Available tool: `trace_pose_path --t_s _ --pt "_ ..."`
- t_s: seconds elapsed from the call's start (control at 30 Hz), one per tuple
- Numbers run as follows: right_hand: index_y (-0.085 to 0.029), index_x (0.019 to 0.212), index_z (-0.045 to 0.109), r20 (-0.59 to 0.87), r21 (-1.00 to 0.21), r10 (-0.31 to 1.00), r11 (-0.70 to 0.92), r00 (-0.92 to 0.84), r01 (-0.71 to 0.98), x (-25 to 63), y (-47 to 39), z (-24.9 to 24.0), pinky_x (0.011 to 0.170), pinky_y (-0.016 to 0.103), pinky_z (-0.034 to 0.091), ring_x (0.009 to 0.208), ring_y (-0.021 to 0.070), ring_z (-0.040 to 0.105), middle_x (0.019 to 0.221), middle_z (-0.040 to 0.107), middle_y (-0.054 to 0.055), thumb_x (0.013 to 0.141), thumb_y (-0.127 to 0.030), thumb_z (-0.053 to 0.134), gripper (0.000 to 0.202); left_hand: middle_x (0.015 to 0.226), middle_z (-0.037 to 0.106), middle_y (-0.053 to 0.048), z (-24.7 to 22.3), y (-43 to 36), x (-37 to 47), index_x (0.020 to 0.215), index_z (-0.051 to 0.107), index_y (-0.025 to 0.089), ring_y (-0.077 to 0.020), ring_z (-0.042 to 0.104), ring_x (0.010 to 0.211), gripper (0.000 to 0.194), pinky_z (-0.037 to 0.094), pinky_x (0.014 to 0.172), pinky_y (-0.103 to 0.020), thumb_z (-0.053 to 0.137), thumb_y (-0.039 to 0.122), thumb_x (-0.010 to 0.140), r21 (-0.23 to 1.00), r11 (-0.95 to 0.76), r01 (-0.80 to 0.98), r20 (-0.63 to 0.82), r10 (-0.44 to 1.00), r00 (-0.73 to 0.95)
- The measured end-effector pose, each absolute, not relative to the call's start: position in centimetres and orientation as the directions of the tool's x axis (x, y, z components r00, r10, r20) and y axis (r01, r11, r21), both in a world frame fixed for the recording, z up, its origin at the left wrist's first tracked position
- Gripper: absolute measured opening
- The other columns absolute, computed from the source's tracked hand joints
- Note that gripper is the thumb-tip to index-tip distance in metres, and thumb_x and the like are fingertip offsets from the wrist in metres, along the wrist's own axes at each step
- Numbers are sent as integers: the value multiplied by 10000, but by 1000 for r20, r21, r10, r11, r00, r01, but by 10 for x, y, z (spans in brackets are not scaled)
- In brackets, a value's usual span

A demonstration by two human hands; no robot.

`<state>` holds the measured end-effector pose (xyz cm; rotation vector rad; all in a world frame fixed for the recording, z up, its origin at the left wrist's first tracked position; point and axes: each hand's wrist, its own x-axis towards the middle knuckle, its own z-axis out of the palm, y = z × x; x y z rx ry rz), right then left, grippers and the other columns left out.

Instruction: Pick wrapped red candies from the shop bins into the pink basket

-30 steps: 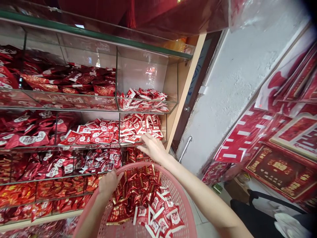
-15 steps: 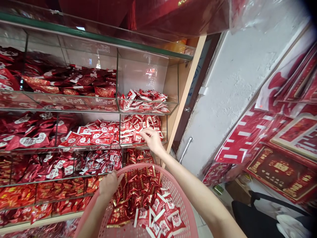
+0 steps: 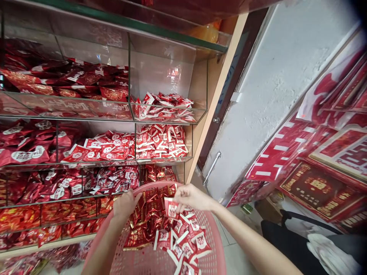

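- Firstly, one right hand (image 3: 185,198), bare, its grip pinched on the top edge of a small packet.
- Small packet (image 3: 171,208): flat, squarish, red with a white end band and a pale printed motif; held over the inside of the basket, in front of gold-edged packets.
- Left hand (image 3: 125,204), bare: grip closed over the basket's rim at the upper left, thumb toward the inside.
- Basket (image 3: 213,238): pink, apparently plastic, round-mouthed, with a smooth rolled rim and a wall pierced by rows of small holes.
- Gold-edged packets (image 3: 155,210): glossy dark red, crinkled, foil-like, heaped in the basket's far and left part.
- White-banded packets (image 3: 190,246): red, overlapping at odd angles, in the basket's right and near part.
- Shelving (image 3: 216,93): pale wood end panel; clear glass shelves and dividers forming stepped compartments.
- Red-and-white packets (image 3: 160,141): loose pile in a right-hand compartment, beyond the basket.
- Maroon pouches (image 3: 27,149): larger, shiny, creased, with white heart-shaped labels, at left.
- Wall (image 3: 269,88): whitish plaster, rough and flaking in patches.
- Chair (image 3: 282,244): black, curved arm, at lower right, bearing a crumpled white fabric item (image 3: 332,254).
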<state>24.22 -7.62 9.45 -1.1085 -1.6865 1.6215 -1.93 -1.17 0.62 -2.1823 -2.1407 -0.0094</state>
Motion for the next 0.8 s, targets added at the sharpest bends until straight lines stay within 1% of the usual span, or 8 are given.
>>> trace_pose_path --t_s 0.13,0.3,0.4,0.47,0.57,0.67,0.73,0.8 --pt "-123 753 555 -334 -925 697 -113 -635 363 259 -91 76 478 187 437 505 95 593 558 563 -33 692 -497 622 385 835 658 -169 10 -13 -18 1048 552 96 -296 638 794 564 454 643 -351 257 531 844 -42 0 999 34 999 2" --pt "-147 764 574 -571 -811 464 -189 -677 555 264 -99 65 474 170 427 482 83 573 550 566 -58 645 -497 661 380 836 655 -172 11 -13 -17 1071 542 84 -304 634 808 569 443 648 -346 269 527 841 -31 -3 999 16 1000 4" --pt "-155 708 571 -663 -733 353 -127 -660 668 257 -101 59 469 172 424 446 77 546 505 546 -76 633 -468 682 340 848 652 -176 11 -13 -17 1064 541 82 -304 631 813 569 437 647 -339 263 525 841 -33 2 999 13 1000 -2" --pt "-154 692 581 -696 -688 317 -43 -644 724 250 -102 55 471 162 407 444 71 537 494 533 -83 653 -407 688 277 852 654 -171 11 -13 -17 1060 540 88 -301 632 813 561 437 649 -338 262 525 842 -27 12 1000 9 1000 -12" --pt "-156 681 607 -716 -560 362 212 -596 801 236 -105 51 482 154 371 494 78 551 480 519 -83 682 -267 680 132 857 656 -164 13 -14 -17 1053 539 96 -294 633 812 558 440 653 -336 282 539 834 -15 12 1000 -2 1000 -12" --pt "-176 678 638 -663 -305 500 499 -557 811 222 -112 51 501 185 365 583 116 577 531 566 -61 640 -180 684 60 852 656 -167 14 -14 -17 1043 545 94 -298 633 808 566 444 648 -341 291 553 828 -8 10 1000 -3 1000 -10" --pt "-173 699 657 -630 -142 563 593 -534 793 214 -119 53 507 213 374 637 149 595 616 628 -19 624 -145 671 82 841 655 -171 12 -14 -17 1032 551 89 -306 634 798 565 445 633 -347 280 544 835 -11 3 1000 18 1000 -3" --pt "-159 717 668 -631 -32 589 630 -504 776 208 -124 54 515 235 390 668 175 611 697 669 31 622 -100 643 114 823 655 -173 10 -13 -18 1024 555 86 -310 635 784 558 447 620 -351 268 529 843 -18 -9 1000 38 999 10"
